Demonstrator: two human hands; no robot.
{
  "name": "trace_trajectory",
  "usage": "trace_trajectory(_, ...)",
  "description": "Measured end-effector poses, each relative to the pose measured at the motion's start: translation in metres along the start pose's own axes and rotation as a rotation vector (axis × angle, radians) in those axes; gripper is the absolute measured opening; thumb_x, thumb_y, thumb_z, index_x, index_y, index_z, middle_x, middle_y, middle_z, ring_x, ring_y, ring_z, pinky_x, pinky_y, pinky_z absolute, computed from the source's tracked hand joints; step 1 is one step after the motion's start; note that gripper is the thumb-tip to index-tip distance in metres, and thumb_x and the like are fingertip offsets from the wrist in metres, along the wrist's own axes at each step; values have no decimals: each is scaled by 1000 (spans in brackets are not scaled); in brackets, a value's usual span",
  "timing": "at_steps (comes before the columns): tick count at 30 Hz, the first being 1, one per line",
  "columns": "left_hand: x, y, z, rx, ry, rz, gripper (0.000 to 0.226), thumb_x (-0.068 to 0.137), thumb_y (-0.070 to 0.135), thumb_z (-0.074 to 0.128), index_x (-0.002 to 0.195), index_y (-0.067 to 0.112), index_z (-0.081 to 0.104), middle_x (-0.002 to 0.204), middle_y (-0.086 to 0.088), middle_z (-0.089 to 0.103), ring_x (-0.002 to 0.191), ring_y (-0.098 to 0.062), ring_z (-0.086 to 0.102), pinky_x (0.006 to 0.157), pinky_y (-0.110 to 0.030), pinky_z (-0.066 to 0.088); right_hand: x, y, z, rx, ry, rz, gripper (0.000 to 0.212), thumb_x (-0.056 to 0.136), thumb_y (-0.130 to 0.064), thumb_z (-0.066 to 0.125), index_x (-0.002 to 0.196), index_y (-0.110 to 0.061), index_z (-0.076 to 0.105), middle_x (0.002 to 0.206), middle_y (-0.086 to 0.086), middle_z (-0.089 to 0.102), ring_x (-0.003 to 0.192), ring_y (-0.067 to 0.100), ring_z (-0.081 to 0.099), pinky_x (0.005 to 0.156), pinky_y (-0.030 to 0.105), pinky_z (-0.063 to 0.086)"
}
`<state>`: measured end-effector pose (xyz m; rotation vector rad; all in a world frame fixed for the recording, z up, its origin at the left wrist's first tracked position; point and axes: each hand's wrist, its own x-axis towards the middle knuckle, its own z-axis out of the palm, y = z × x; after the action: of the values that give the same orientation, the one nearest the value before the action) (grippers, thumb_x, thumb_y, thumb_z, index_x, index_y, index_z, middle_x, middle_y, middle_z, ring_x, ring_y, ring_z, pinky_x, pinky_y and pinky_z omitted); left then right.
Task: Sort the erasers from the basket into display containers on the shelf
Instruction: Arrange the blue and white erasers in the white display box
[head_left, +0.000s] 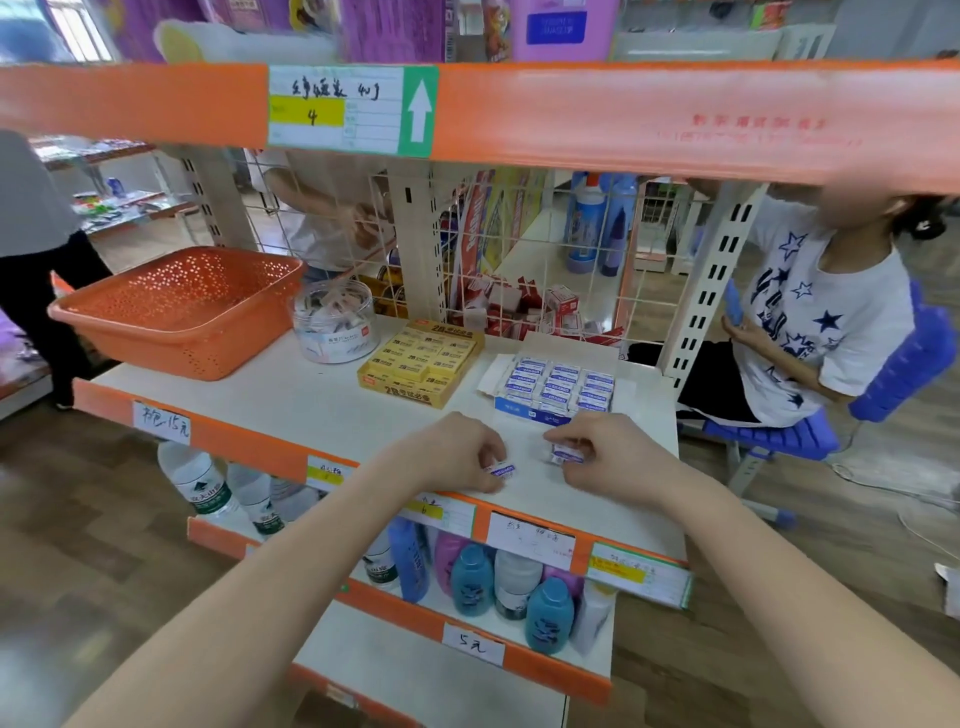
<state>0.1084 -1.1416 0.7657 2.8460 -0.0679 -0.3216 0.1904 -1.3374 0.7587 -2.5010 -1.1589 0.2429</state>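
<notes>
While held over shelf (322, 405) | left grip (457, 452): eraser (503, 470) at fingertips (492, 457) | right grip (613, 457): same

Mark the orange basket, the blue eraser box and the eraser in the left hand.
orange basket (197, 356), head view, front wall.
blue eraser box (530, 414), head view, blue front wall.
eraser (501, 471) in the left hand (457, 452), head view, printed label between fingertips.

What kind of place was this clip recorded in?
Probably a small shop, perhaps a stationery or general store: orange-edged shelving carries handwritten price labels, display boxes of erasers sit on it, and toiletry bottles are stocked below.
</notes>
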Motion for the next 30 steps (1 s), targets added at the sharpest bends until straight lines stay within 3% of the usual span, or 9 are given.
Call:
trace_trajectory(4,-2,-3,3,-80,73,2,30,83,31,66,110,20,61,97,7,61,84,-7,52,70,-16,38,3,7,0,106,120,-2,46,80,-13,64,124,-25,59,90,-4,51,76,7,45,68,13,33)
trace_trajectory(11,-4,-3,7,-393,267,48,27,82,20,67,104,31,55,88,10,58,83,-9,58,76,-19,48,4,7,4,361,297,57,34,80,-8,65,105,-30,65,87,-7,58,71,3,50,69,6,38)
trace_trajectory(16,-4,-11,12,-531,386,62,29,84,13,66,106,31,58,87,5,62,81,-9,60,74,-11,46,-1,15,-9,645,326,167,28,82,-8,66,91,-33,59,98,6,65,81,13,63,80,20,49)
trace_trajectory(18,-3,-16,16,-565,418,50,27,84,15,67,106,29,60,89,5,64,82,-8,61,78,-13,47,-2,19,-14,599,364,172,27,83,-9,67,93,-34,60,99,5,66,85,13,63,81,16,48)
trace_trajectory(21,5,-23,17,-559,432,65,27,88,14,63,111,29,63,92,7,66,84,-3,62,79,-7,44,-1,23,-16,455,399,179,31,88,-12,63,115,-26,63,102,3,64,91,13,59,78,7,43)
trace_trajectory(23,15,-25,13,-532,429,82,30,90,13,61,116,29,63,92,10,64,84,-2,60,77,-5,43,2,25,-14,361,387,181,37,90,-14,61,125,-21,59,107,2,63,96,15,59,84,13,44)
trace_trajectory(25,27,-26,7,-533,460,88,32,89,14,63,118,26,63,91,10,61,85,-8,61,80,-12,46,9,25,-12,296,382,202,37,87,-17,66,123,-17,62,111,3,66,98,15,61,92,24,46)
trace_trajectory(28,35,-30,0,-556,498,79,32,86,14,67,117,21,64,86,13,59,84,-12,62,76,-6,43,27,18,-12,275,360,253,28,81,-20,73,108,-14,71,95,-3,67,78,7,61,73,7,41)
trace_trajectory(30,33,-41,-1,-541,465,84,32,86,14,67,118,19,64,86,12,60,82,-8,60,73,-1,39,40,11,-10,182,326,224,17,80,-17,73,97,-12,74,89,-1,67,74,10,60,66,7,40)
